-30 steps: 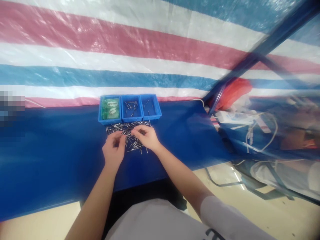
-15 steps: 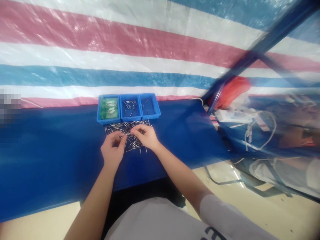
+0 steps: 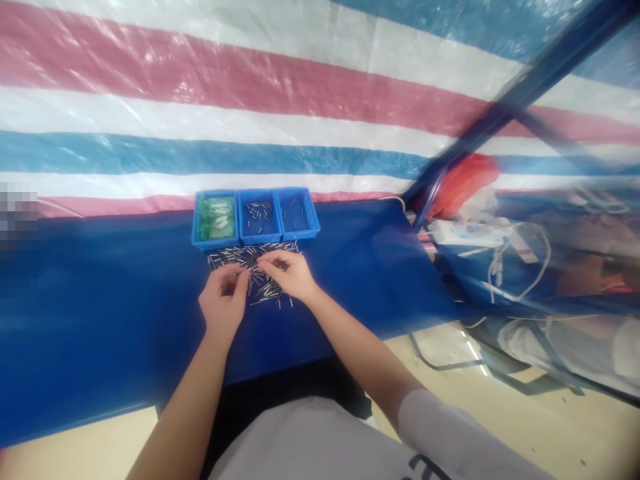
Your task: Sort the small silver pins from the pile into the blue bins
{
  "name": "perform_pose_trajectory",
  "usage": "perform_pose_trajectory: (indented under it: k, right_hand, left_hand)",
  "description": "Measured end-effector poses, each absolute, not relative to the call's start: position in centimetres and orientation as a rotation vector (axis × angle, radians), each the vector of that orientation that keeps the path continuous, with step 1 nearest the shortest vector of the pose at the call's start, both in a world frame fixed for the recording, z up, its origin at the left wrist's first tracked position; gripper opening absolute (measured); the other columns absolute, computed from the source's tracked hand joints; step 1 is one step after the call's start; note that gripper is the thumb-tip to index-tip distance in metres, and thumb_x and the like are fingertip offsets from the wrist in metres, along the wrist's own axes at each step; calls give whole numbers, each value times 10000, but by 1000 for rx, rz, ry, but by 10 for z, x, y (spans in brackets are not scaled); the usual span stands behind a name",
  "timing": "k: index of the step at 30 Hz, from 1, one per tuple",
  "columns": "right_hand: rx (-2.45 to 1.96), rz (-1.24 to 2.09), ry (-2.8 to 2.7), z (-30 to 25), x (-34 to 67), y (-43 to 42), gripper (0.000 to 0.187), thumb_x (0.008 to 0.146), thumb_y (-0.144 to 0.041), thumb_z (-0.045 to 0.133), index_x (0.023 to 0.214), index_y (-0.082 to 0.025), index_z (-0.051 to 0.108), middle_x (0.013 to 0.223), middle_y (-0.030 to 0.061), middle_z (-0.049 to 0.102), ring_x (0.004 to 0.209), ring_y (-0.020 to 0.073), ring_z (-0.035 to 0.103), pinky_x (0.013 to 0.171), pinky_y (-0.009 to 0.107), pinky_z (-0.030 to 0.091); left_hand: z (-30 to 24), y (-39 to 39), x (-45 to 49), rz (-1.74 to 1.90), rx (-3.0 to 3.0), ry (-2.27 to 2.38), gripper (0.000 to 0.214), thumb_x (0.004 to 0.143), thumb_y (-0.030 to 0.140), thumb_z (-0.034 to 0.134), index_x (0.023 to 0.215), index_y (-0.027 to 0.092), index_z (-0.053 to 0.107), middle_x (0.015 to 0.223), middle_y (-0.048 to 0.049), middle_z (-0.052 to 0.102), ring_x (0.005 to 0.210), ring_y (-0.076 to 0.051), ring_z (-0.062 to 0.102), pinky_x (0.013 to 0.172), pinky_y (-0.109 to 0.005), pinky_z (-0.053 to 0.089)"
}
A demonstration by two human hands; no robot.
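Looking across the blue worktop (image 3: 100, 320), I note a striped tarpaulin (image 3: 250, 87) of red, white and blue filling the upper frame behind it. Three small blue bins stand in a row at centre frame against the tarpaulin's foot: the left bin (image 3: 216, 219) holds green-tinted clear pieces, the middle bin (image 3: 260, 215) and the right bin (image 3: 298, 213) each hold a few small metal pins. At right of frame a blue frame bar (image 3: 525, 87) slants across, with a red bag (image 3: 463, 181) and white cables (image 3: 520, 263) behind clear sheeting; nothing there blocks my view of the hands.

A scatter of metal pins (image 3: 260, 263) lies on the worktop just in front of the bins. My left hand (image 3: 223, 300) sits at the lower left edge of that scatter, fingers pinched narrow; whether a pin sits between them I cannot tell at this blur. My right hand (image 3: 290, 273) rests on the scatter's right part, fingers curled down onto the pins, its grip also narrow, its contents unclear. The two hands lie near each other, fingertips just apart.

No writing or label is legible anywhere.
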State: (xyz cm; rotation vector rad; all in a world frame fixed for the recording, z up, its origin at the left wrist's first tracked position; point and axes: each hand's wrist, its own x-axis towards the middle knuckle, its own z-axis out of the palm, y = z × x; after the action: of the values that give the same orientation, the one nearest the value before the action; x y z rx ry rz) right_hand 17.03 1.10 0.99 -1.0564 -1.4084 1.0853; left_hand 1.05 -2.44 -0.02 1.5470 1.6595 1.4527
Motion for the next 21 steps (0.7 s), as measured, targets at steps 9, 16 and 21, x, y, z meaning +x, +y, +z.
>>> perform_pose_trajectory:
  k: [9, 16, 21]
  right_hand:
    - [-1030, 1139, -1392, 8, 171, 12, 271, 799, -446, 737, 875, -186, 745, 877, 50, 750, 718, 134, 672, 684, 275, 563]
    - [-1034, 1163, -1399, 8, 171, 11, 296, 797, -468, 735, 882, -185, 740, 870, 50, 749, 709, 131, 674, 678, 271, 566]
    - [-1045, 1169, -1392, 9, 171, 11, 286, 795, -461, 737, 863, -183, 737, 857, 51, 748, 707, 133, 672, 679, 273, 564]
  left_hand:
    - [-1, -25, 9, 1427, 1541, 1669, 279, 858, 378, 658, 1073, 200, 647, 913, -29, 720, 643, -94, 661, 679, -246, 555]
    - [-1, -25, 9, 1437, 1547, 1659, 269, 869, 368, 643, 1081, 202, 642, 890, -22, 720, 629, -92, 660, 663, -238, 552]
    - [0, -25, 10, 1452, 1539, 1648, 266, 883, 365, 623, 1092, 200, 637, 850, -16, 711, 639, -97, 665, 659, -235, 548]
